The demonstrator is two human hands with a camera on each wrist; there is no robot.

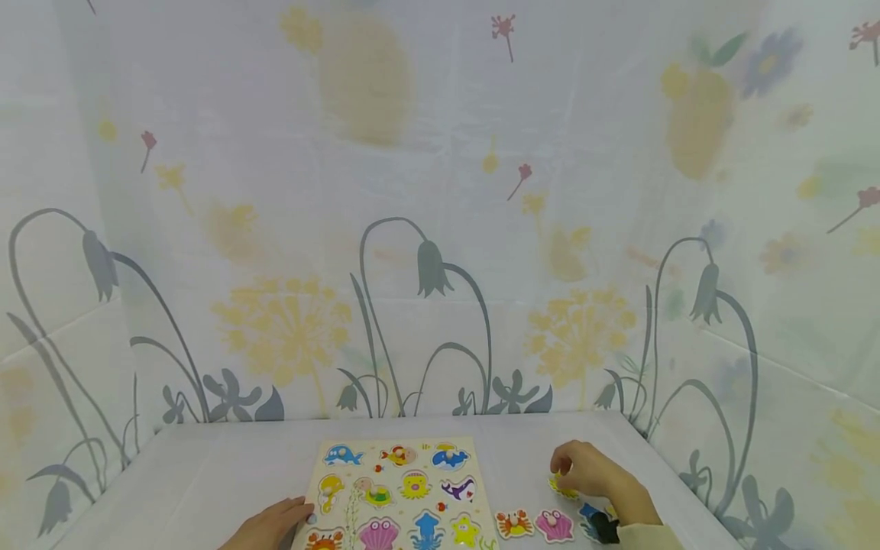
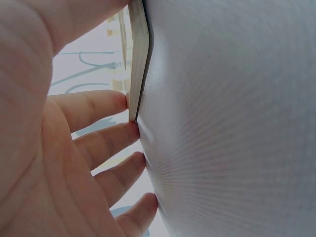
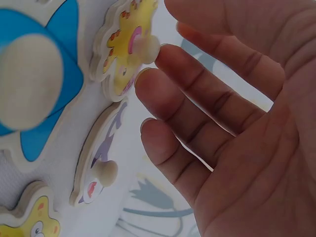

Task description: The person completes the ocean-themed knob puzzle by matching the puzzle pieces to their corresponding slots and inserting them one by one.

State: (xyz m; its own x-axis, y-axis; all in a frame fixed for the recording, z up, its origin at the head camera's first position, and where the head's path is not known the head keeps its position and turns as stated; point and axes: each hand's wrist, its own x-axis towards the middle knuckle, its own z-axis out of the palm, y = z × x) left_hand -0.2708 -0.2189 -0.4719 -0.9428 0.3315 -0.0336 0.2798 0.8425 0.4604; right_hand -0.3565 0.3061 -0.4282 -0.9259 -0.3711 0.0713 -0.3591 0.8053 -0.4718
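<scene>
left hand [image 1: 271, 525] at bottom edge of head view, palm down on the table [image 1: 206, 473], fingers straight and relaxed, holding nothing. left wrist view: fingertips [image 2: 123, 101] touch the near-left edge of the puzzle board [image 2: 139, 59]; others rest on the white tabletop.

puzzle board [image 1: 402, 493] lies flat at table centre-front, most sea-animal pieces seated in it.

loose pieces on the table right of the board: crab piece [image 1: 514, 524], pink shell piece [image 1: 554, 525], blue piece [image 1: 593, 518] partly under the right wrist.

right hand [image 1: 584, 470] further out, right of the board, arched over the yellow piece [image 1: 562, 486], cream sleeve [image 1: 642, 536] at frame bottom. right wrist view: fingers [image 3: 197, 94] extended, loosely spread, tips just at the peg [image 3: 147, 48] of the yellow piece [image 3: 123, 49]; grip wide, not closed on it. contact with peg: cannot tell for sure.

behind: floral-print fabric backdrop [image 1: 440, 229] wraps back and both sides.
</scene>
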